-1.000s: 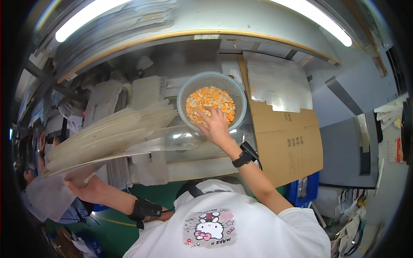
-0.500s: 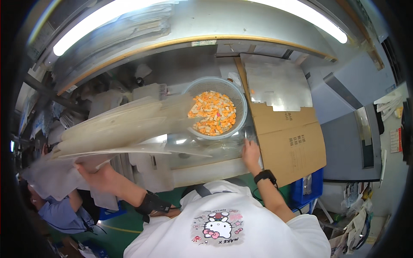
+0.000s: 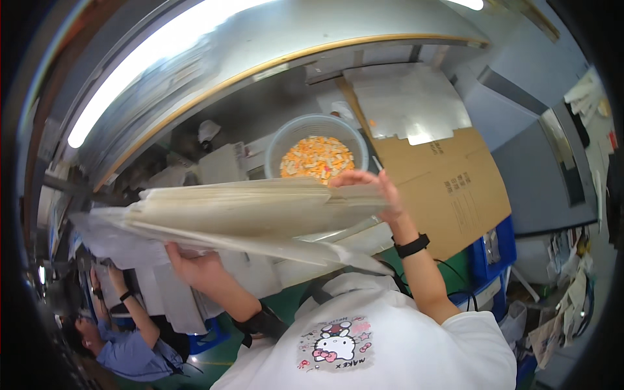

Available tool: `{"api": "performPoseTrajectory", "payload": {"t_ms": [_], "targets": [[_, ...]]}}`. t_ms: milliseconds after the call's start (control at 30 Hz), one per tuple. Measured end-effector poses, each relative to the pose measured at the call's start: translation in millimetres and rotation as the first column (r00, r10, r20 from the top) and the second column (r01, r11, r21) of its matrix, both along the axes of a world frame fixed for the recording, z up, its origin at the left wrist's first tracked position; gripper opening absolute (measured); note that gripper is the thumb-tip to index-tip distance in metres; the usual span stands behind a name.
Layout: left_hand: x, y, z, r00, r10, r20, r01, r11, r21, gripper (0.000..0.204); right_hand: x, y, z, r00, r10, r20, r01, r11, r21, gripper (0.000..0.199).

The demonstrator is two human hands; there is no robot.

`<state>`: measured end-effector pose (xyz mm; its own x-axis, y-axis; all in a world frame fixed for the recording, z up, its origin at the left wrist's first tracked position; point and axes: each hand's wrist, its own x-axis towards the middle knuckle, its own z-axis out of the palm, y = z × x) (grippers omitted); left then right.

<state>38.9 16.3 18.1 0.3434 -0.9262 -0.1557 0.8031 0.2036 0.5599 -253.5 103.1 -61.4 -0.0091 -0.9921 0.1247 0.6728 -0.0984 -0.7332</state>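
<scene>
A thick stack of thin, cloudy, pale sheets point(image 3: 247, 205) lies slantwise across the bench, blurred by motion. My left hand point(image 3: 198, 265) holds it from below near its left part; some fingers are hidden under the sheets. My right hand point(image 3: 385, 195) is at the stack's right end, fingers stretched and spread around the end edges. Lower sheets sag away from the bundle toward my white shirt. Just beyond the stack stands a round, pale blue-grey basket point(image 3: 273, 144) filled with small orange and cream pieces point(image 3: 317, 156); the stack covers its near rim.
A brown cardboard sheet point(image 3: 465, 175) lies to the right, with flat grey sheets point(image 3: 409, 97) on its far part. A shelf edge point(image 3: 279, 64) runs above the bench. A blue bin point(image 3: 497, 247) stands low at right. A co-worker in blue point(image 3: 133, 351) is at lower left.
The stack has swung to the right and nearer me, carried by my left hand. My right hand has risen from the bench beside the basket to the stack's right end. The view has tilted.
</scene>
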Motion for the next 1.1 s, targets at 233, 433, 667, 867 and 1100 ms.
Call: {"api": "performPoseTrajectory", "payload": {"t_ms": [233,433,667,867,1100], "targets": [[-56,2,-34,0.88,-0.423,-0.217,0.426,0.904,-0.032,0.025,-6,84,-15,0.858,-0.467,0.214,0.363,0.846,0.391,0.074],[-130,42,-45,0.889,-0.404,-0.216,0.435,0.892,0.122,0.031,-46,144,-28,0.812,-0.349,0.468,0.301,0.937,0.176,0.067],[-207,116,-62,0.918,-0.397,0.007,0.397,0.918,-0.025,0.035,-134,172,-39,0.887,-0.361,-0.287,0.46,0.749,0.477,0.054],[-263,171,-96,0.948,-0.29,0.129,0.287,0.957,0.043,0.04,-222,222,-35,0.851,-0.357,-0.386,0.513,0.723,0.462,0.047],[-286,216,-146,0.907,-0.413,0.086,0.384,0.892,0.241,0.045,-307,270,-56,0.878,-0.226,-0.422,0.431,0.758,0.49,0.041]]}}
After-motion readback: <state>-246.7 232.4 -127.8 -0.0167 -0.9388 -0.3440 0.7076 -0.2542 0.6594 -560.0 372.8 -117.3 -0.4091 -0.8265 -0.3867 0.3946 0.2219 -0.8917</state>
